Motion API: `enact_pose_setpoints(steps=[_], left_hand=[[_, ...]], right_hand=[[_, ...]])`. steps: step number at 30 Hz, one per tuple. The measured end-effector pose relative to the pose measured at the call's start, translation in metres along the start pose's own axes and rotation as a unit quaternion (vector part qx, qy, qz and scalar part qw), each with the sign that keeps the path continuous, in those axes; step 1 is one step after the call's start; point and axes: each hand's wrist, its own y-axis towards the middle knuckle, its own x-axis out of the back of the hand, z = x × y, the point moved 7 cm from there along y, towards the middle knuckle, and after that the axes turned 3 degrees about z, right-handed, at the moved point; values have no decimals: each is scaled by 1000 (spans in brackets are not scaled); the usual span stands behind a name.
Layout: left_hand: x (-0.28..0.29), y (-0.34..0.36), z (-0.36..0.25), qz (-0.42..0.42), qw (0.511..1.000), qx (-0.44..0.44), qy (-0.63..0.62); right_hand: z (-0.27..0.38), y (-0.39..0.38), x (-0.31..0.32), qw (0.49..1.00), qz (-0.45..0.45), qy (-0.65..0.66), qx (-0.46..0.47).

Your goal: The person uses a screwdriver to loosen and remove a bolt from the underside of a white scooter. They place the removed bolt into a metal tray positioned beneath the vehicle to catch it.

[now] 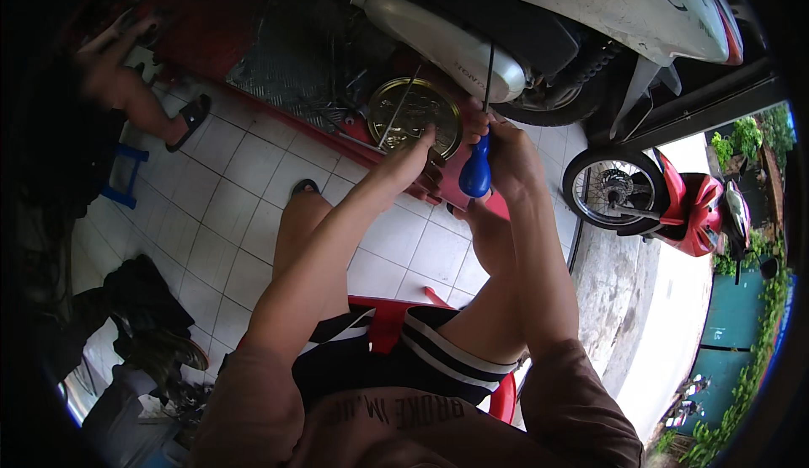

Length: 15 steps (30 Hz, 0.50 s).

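Note:
My right hand (512, 158) is closed around the upper part of a screwdriver (476, 171). Its bulbous blue handle hangs down toward me, and the long thin shaft points up across the scooter's pale silver side cover (438, 42). Just left of it, my left hand (406, 165) is held over the near edge of a round gold-coloured metal tray (396, 106). The left thumb points up and the fingers curl beneath; what they hold, if anything, is hidden. A T-shaped metal wrench (401, 107) lies across the tray, beside my left hand.
A red platform (286, 106) with a metal tread plate carries the scooter and several tools. At left a person's leg (152, 114) extends near a blue stool (128, 177). A red motorbike (691, 207) stands outside at right. White tiles (244, 165) cover the floor.

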Motion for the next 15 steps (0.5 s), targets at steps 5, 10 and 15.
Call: enact_pose_setpoints(steps=[5, 10, 15], left_hand=[[-72, -65, -10, 177, 923, -78, -334], [-83, -65, -28, 226, 831, -107, -496], [-63, -66, -20, 52, 923, -122, -362]], right_hand=[[0, 13, -22, 983, 58, 174, -28], [5, 14, -22, 991, 72, 113, -1], [-23, -22, -11, 991, 1, -62, -120]])
